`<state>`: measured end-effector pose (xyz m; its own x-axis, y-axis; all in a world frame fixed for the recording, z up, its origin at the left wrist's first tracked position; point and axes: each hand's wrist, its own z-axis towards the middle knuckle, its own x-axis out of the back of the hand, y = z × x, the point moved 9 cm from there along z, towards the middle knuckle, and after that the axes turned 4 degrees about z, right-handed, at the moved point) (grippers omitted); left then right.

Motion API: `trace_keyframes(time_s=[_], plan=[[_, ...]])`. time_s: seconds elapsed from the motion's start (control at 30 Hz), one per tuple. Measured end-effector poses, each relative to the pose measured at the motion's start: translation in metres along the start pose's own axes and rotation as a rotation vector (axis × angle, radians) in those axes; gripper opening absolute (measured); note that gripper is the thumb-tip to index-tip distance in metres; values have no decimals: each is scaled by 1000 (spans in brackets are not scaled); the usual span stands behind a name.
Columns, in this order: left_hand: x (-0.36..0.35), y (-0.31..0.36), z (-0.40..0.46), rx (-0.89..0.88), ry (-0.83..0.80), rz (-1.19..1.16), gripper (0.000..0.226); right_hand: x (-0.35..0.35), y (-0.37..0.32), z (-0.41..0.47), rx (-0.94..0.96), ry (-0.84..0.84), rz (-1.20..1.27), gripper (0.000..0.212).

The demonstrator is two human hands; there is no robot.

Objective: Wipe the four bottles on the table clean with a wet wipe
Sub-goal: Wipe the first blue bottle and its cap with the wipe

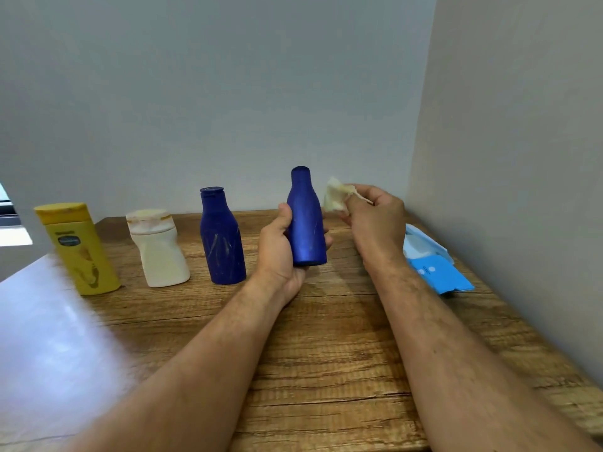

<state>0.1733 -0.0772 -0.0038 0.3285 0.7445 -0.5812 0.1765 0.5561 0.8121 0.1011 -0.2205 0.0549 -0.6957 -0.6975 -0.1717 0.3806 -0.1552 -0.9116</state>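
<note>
So the left hand (283,252) is wrapped around a blue bottle (306,223), holding it upright just above the wooden table (326,347). The right hand (375,216) pinches a crumpled, dirty-looking wet wipe (334,195) right beside the bottle, not touching it. Three more stand in a row to the left: a scuffed second blue bottle (222,238), a white bottle (158,249) and a yellow bottle (78,249). A blue wipe pack (437,272) lies by the wall.
</note>
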Motion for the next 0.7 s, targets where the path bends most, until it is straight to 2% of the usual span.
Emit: trace_keyframes(time_s=[0.1,0.23,0.47,0.6,0.7], plan=[[2,-2,2,35,-6,-20,48,-2,-27,-11,242,4,-118,20],[1,-2,1,49,-28,-22,40,-16,-37,-23,409,-64,-211,26],[-3,5,4,-2,-77,-17,43,-41,-28,-29,550,-222,-557,32],[3,6,6,-1,-42,20,46,-43,-19,-33,533,-360,-592,20],[5,5,8,14,-18,27,47,-43,-21,-37,571,-397,-609,18]])
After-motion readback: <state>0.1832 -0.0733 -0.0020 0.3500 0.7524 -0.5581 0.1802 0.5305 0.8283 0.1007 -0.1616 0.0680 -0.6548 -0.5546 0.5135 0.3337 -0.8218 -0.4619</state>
